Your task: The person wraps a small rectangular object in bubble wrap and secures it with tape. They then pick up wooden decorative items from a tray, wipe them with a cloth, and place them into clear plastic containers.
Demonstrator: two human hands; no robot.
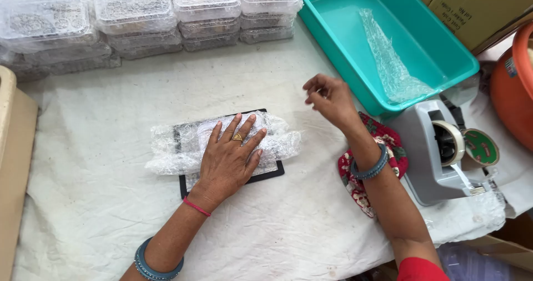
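Note:
My left hand lies flat, fingers spread, on a bundle wrapped in clear bubble wrap. The bundle rests on a black flat board on the white cloth. My right hand hovers above the cloth to the right of the bundle. Its fingers are curled with the fingertips pinched together; whether a small thing such as a piece of tape is between them cannot be told. A grey tape dispenser with a roll of tape stands to the right of my right forearm.
Stacks of clear lidded plastic boxes line the far edge. A teal plastic tub holds a strip of bubble wrap. A red flowered cloth lies under my right wrist. Cardboard boxes and an orange vessel stand at right.

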